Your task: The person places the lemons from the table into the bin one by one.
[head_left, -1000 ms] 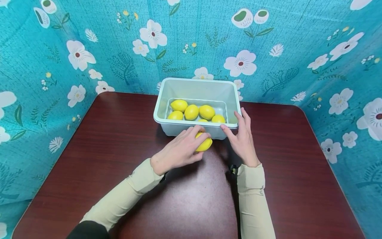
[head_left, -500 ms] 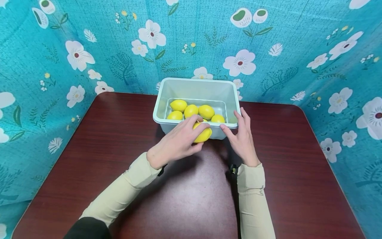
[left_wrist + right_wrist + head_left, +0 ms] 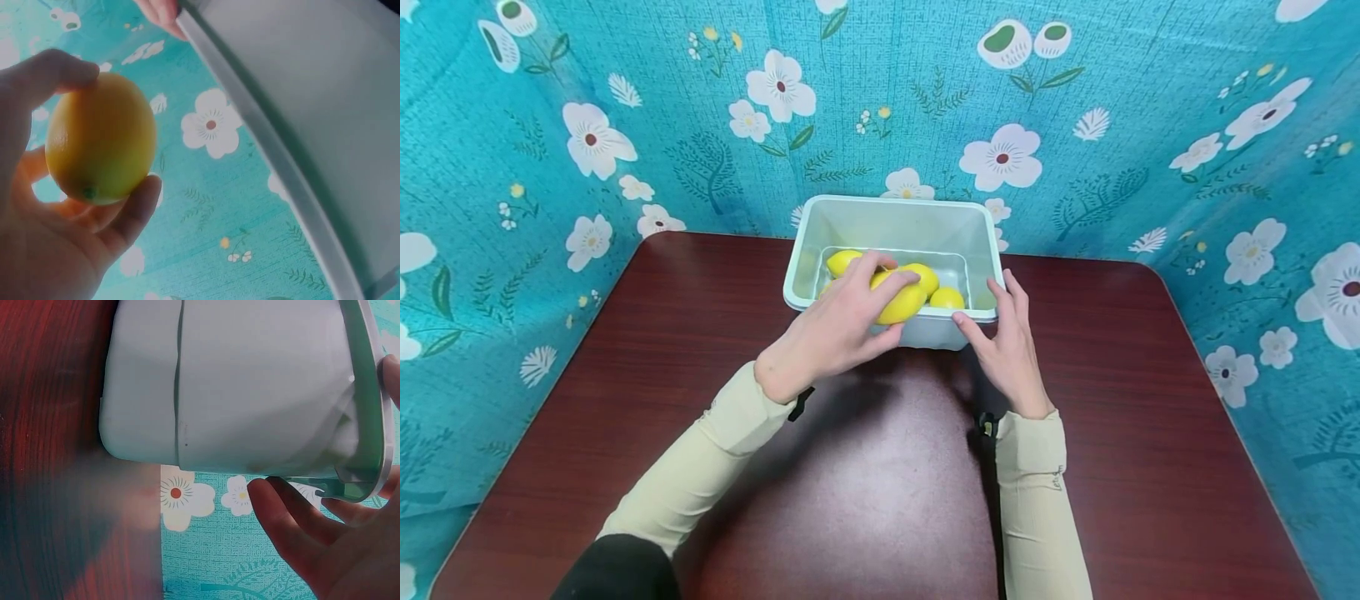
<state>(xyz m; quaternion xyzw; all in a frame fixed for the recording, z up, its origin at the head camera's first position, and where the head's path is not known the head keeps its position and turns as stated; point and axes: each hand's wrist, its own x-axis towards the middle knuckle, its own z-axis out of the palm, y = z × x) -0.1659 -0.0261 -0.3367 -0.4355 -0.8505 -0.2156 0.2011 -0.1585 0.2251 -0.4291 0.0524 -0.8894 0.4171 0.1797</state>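
My left hand (image 3: pixel 831 329) grips a yellow lemon (image 3: pixel 902 303) above the front rim of a pale green plastic bin (image 3: pixel 898 202). In the left wrist view, thumb and fingers wrap this lemon (image 3: pixel 103 140), and the bin's rim (image 3: pixel 262 134) runs to its right. Several other lemons lie on the bin's floor, among them one lemon (image 3: pixel 947 298) at the right; my left hand partly covers the rest. My right hand (image 3: pixel 1011 354) holds the bin's front right corner, thumb on the front rim and fingers along the side wall, as the right wrist view also shows.
The bin stands at the back of a dark red-brown wooden table (image 3: pixel 1112 400). Close behind it hangs a blue floral cloth (image 3: pixel 880 100), which also covers both sides. The table's back corners are rounded.
My left hand has carried the lemon up and forward, from in front of the bin to over its front rim. My right hand and the bin have stayed put.
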